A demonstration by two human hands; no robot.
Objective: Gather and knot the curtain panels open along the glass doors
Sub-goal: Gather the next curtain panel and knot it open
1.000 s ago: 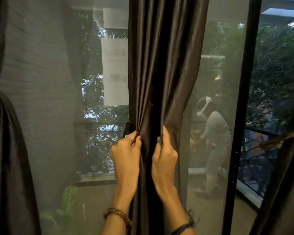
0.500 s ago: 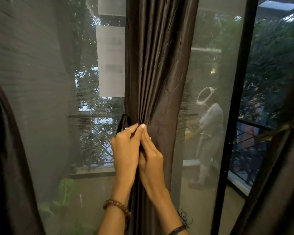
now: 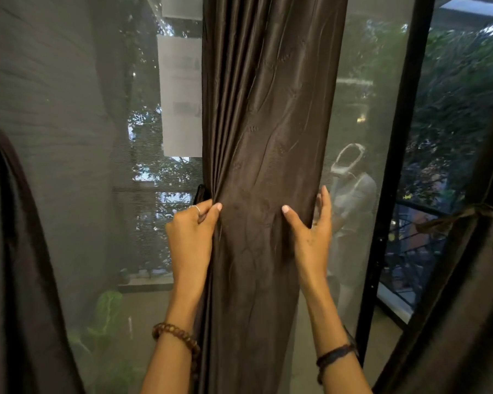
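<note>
A dark brown curtain panel (image 3: 268,115) hangs in the middle of the glass doors (image 3: 69,137), bunched into folds. My left hand (image 3: 191,237) pinches the gathered pleats at the panel's left edge, where a dark tie loop (image 3: 199,191) peeks out behind the cloth. My right hand (image 3: 310,237) is at the panel's right edge. Its thumb lies on the front of the cloth and its straight fingers reach up past the edge.
Another dark panel (image 3: 15,251) hangs tied at the far left, and a third (image 3: 464,294) is tied back at the right. A black door frame (image 3: 393,194) stands right of the middle panel. A white paper sheet (image 3: 180,95) is stuck on the glass.
My right hand left the pleats beside my left hand and moved out to the panel's right edge, fingers spread. My left hand stays on the gathered folds.
</note>
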